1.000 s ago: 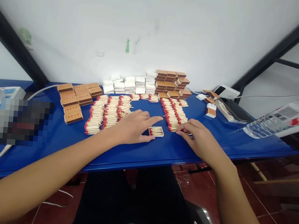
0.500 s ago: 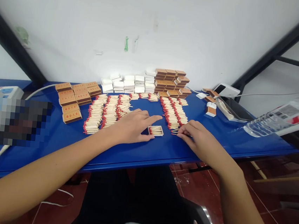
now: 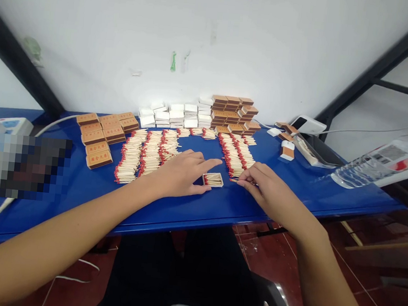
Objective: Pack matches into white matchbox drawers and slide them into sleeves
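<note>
head view: left hand point(image 3: 182, 172) fingers clamp the open match tray point(image 3: 214, 179), thumb and forefinger, on the blue worktop point(image 3: 78, 189); just right, right hand point(image 3: 270, 190) fingers pinched on matches point(image 3: 237, 158) at the pile's near end.

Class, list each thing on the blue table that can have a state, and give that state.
tray, open, part full
matches, laid in rows
left hand, gripping tray
right hand, pinching matches
brown boxes, stacked
bottle, lying on its side
</note>
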`<state>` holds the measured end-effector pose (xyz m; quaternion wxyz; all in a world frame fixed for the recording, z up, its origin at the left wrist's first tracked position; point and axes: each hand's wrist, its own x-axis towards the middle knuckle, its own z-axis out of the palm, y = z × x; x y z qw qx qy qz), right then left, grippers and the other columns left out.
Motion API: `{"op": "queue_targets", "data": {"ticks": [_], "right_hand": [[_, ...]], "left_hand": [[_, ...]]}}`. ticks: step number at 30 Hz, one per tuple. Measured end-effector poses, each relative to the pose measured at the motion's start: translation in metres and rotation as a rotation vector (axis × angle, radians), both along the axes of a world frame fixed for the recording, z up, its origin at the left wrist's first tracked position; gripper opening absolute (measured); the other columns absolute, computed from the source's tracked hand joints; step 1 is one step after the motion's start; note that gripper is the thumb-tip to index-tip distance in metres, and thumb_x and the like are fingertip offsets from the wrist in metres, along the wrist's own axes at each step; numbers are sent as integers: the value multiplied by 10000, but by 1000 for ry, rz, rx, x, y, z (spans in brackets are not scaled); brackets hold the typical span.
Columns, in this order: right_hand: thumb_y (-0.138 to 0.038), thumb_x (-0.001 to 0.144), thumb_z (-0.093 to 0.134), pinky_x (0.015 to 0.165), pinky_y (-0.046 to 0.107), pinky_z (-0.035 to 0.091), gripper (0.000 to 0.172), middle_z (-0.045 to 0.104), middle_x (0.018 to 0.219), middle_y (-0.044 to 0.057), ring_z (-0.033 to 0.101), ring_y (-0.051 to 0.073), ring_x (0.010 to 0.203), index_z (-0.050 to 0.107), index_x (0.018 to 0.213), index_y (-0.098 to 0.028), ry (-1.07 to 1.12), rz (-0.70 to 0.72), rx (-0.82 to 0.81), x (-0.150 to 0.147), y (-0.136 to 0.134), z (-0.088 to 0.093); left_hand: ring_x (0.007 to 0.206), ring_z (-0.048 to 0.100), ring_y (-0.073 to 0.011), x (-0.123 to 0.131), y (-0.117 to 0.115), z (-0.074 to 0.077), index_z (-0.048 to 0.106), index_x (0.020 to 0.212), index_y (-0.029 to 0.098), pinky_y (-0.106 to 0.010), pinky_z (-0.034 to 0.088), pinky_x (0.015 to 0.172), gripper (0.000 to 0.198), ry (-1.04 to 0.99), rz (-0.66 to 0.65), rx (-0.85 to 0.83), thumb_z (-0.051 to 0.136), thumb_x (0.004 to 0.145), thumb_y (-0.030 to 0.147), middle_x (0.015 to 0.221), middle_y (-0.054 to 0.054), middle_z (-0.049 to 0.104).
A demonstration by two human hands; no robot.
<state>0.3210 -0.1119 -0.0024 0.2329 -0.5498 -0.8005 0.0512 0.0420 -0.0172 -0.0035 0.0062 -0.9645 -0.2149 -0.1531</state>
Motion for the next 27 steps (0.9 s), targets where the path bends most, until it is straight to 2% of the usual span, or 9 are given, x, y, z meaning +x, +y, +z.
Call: {"op": "queue_targets", "data": {"ticks": [7,11,16,21,24,27], "right_hand": [[-243,1108,520,901,457,547,148,679,1054,123,654,315,1053,624,1002,-245,-142,97,69,-45,9,9],[-215,1096,521,875,445,550,158,666,1023,116,658,310,1029,630,986,-247,-161,116,60,-51,13,8],[-277,1110,547,908,430,544,124,678,1054,92,666,277,1004,641,1033,-253,-14,49,62,-26,7,7],[-312,1090,584,816,421,536,155,665,981,80,664,273,902,682,991,-243,-23,-127,98,17,4,-9],[-319,1083,599,819,424,546,153,674,1008,87,677,281,927,727,1063,-238,-23,-97,100,28,6,-18],[-319,1088,600,840,425,549,161,681,1013,91,679,292,968,742,1102,-246,-15,-38,100,27,8,-22]], "left_hand": [[1066,679,-293,2,-1,2,538,1576,172,-393,495,980,628,31,10,23,713,1039,446,1135,-115,731],[1073,686,-293,3,-1,3,542,1572,149,-396,492,986,620,26,1,27,704,1052,444,1133,-122,736],[1083,687,-287,3,-1,2,537,1576,154,-391,485,1000,628,15,-4,32,726,1042,425,1151,-124,735],[1070,679,-283,2,0,1,519,1589,173,-383,482,1000,637,25,-5,14,719,1040,424,1124,-109,732],[1065,672,-285,1,0,1,523,1587,182,-380,486,985,632,30,7,0,715,1039,432,1139,-111,728],[1054,665,-286,1,0,2,525,1591,191,-378,488,974,639,32,21,-15,718,1033,434,1135,-107,722]]}}
